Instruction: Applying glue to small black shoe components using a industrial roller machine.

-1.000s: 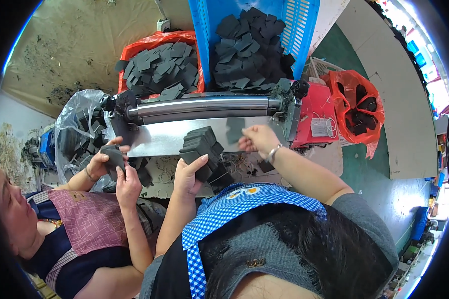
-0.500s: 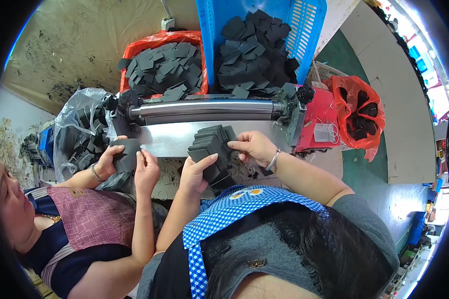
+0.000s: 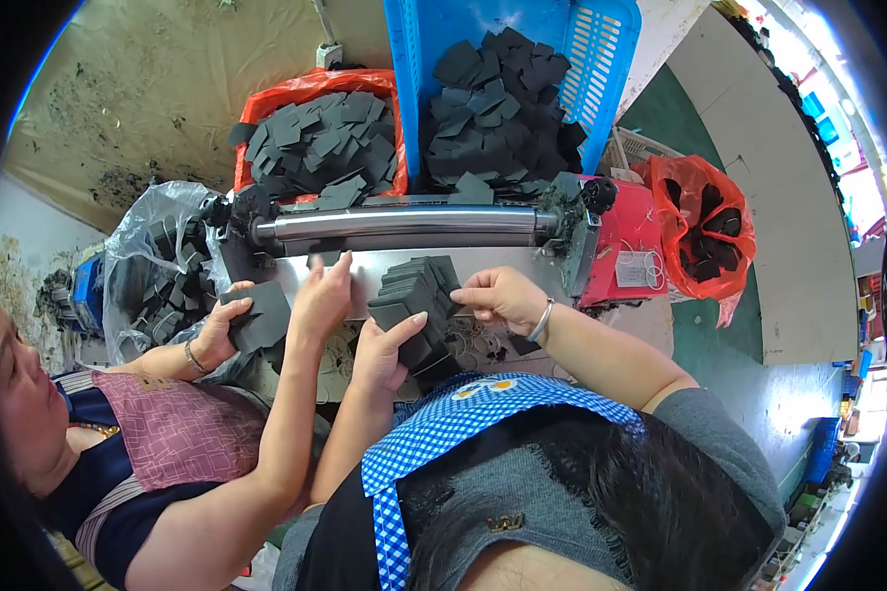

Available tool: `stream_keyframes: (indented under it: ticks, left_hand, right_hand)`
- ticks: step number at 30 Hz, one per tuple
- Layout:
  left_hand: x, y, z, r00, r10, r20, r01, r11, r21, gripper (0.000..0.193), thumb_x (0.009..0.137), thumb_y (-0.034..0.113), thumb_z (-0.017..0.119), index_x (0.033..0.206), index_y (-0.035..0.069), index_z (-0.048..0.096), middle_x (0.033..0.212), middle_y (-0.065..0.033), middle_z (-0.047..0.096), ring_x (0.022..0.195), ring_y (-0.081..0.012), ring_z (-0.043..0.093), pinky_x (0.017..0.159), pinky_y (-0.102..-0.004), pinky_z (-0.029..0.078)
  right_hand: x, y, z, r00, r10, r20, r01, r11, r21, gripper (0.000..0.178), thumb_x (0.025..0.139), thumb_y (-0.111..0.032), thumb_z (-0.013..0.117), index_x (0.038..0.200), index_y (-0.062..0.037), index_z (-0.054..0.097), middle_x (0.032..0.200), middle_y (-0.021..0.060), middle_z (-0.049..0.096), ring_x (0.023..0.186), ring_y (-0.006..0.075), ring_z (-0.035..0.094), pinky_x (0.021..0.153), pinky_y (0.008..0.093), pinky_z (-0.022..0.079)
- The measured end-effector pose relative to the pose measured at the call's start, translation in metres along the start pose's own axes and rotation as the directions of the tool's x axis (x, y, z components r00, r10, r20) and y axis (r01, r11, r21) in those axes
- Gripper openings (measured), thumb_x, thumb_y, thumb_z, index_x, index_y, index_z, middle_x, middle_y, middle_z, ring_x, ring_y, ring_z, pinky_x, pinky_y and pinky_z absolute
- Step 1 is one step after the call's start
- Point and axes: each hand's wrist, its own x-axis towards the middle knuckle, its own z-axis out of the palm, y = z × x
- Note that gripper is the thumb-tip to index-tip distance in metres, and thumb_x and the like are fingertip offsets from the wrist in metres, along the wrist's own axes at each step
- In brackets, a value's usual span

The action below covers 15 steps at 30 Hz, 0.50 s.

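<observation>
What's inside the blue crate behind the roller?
The blue crate holds a heap of dark grey foam squares, loosely piled. Its floor and lower layers are covered by the heap; the roller hides its near edge.

A stained, mottled concrete floor [image 3: 158, 89] lay at the upper left. A green floor strip [image 3: 719, 325] ran beside a pale grey slab [image 3: 788, 207]. Daylight glared at the right rim.

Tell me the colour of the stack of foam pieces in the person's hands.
Dark grey, almost black stack of foam pieces; head view.
</observation>
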Motion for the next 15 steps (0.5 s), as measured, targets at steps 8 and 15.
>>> stream_keyframes:
  ticks: [8,15]
  left_hand:
    - [0.000,0.002,-0.002,0.995,0.093,-0.037,-0.091,0.995,0.037,0.030,0.072,0.000,0.065,0.100,-0.002,0.055,0.094,-0.0094,0.060,0.081,-0.0176,0.060,0.074,-0.0295,0.049]
    - [-0.002,0.002,-0.001,1.000,-0.026,-0.011,0.026,1.000,-0.010,0.031,0.072,-0.001,0.065,0.101,-0.002,0.055,0.095,-0.0090,0.061,0.082,-0.0176,0.060,0.074,-0.0295,0.049]
  right_hand:
    - [0.001,-0.013,0.003,0.988,-0.022,-0.152,0.033,0.997,0.072,0.022,0.080,-0.021,0.064,0.086,-0.0026,0.054,0.073,0.0052,0.060,0.058,0.0104,0.058,0.044,0.0171,0.040]
    - [0.005,-0.002,-0.001,0.993,0.082,0.090,-0.089,0.994,0.071,0.019,0.078,-0.018,0.067,0.075,-0.0052,0.053,0.060,-0.0007,0.053,0.050,0.0080,0.052,0.043,0.0186,0.040]
